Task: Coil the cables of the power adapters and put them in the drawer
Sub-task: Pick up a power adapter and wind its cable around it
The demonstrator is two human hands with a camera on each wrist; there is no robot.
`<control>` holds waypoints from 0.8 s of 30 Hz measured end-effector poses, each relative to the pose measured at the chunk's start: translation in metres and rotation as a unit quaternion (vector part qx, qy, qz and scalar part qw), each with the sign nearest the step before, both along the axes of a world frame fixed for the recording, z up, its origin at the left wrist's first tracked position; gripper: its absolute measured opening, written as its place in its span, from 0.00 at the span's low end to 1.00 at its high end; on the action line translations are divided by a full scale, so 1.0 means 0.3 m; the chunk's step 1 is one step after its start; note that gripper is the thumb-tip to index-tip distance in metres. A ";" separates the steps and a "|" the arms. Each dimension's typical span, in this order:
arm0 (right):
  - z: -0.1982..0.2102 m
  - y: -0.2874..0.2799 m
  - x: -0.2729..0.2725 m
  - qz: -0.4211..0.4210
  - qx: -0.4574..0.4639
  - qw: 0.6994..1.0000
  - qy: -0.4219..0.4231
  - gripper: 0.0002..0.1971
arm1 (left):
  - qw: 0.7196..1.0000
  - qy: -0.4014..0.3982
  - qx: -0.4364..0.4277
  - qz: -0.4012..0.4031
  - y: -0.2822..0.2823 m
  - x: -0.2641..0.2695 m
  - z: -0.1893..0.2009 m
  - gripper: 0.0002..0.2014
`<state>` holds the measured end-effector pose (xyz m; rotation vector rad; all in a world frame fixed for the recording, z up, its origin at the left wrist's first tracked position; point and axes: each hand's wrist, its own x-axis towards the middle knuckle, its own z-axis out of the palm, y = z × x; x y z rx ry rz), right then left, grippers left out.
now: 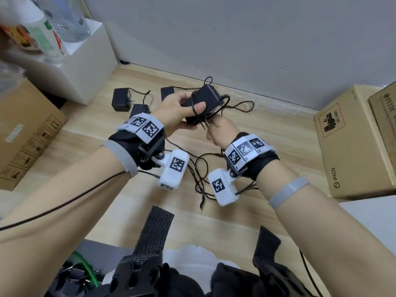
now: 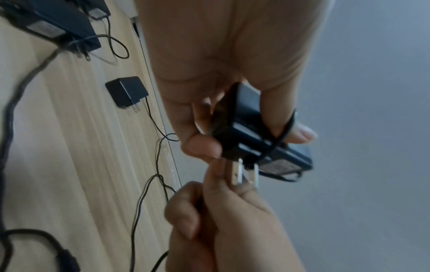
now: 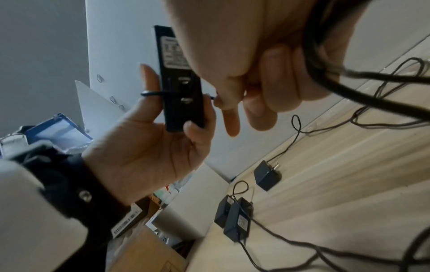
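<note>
The left hand (image 1: pixel 182 112) clamps the black rectangular plastic power adapter (image 1: pixel 203 103) above the light wooden counter (image 1: pixel 267 146), its thumb pinning one turn of the thin black cable (image 1: pixel 240 106). The right hand (image 1: pixel 218 131) pinches this cable near the prongs, probably to keep it tight for winding.

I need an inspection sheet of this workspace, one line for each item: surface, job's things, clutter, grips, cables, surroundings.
Surface: wooden floor, bare where visible.
Job's things: one adapter in hand with cable over it; three adapters lie on the floor, uncoiled. Drawer: nothing seen.
Clutter: bottles on a white box.
Grips: left hand holds the adapter, thumb under one cable turn; right hand pinches the cable near the prongs.
Cables: loose, tangled strands on the floor below the hands.
Surroundings: grey wall; cardboard boxes left and right.
</note>
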<state>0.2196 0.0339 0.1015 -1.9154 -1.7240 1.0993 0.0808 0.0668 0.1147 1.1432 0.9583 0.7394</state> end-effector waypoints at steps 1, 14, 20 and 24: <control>-0.013 -0.008 -0.007 0.007 -0.012 1.000 0.007 0.06 | 1.000 0.010 -0.004 0.023 0.000 0.004 0.000 0.07; 0.010 -0.066 -0.021 0.103 -0.036 0.992 -0.058 0.13 | 0.988 0.128 0.062 0.066 0.025 -0.010 -0.057 0.17; 0.024 -0.068 -0.036 0.149 -0.007 0.982 -0.114 0.11 | 0.968 0.208 0.122 0.062 0.024 -0.017 -0.084 0.21; 0.040 -0.072 -0.034 0.192 0.016 0.967 -0.165 0.13 | 0.930 0.303 0.208 0.028 0.031 -0.025 -0.106 0.21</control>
